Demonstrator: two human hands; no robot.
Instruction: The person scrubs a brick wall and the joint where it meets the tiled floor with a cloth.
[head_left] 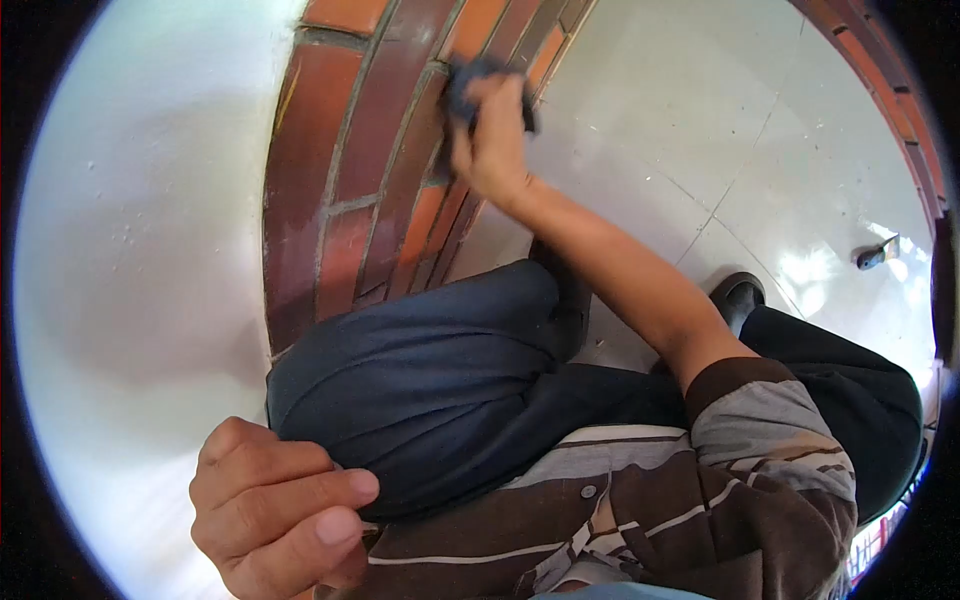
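Observation:
My right hand point(497, 140) is closed around a dark blue-grey cloth point(470, 85) and presses it to the brick facing point(350, 150) low on the wall. Motion smears both the hand and the cloth. Down at the lower left, my left hand point(275, 505) hovers beside my bent knee with its fingers curled in toward the thumb. A tiny dark tip shows by that thumb, too small to name.
Smooth white wall point(150, 230) rises on the left above the bricks. Pale floor tiles point(640, 120) carry scattered specks of debris. A scraper with a dark handle point(870, 258) lies on the floor at the right, beyond my shoe point(740, 298). Another brick strip point(885, 75) curves along the upper right.

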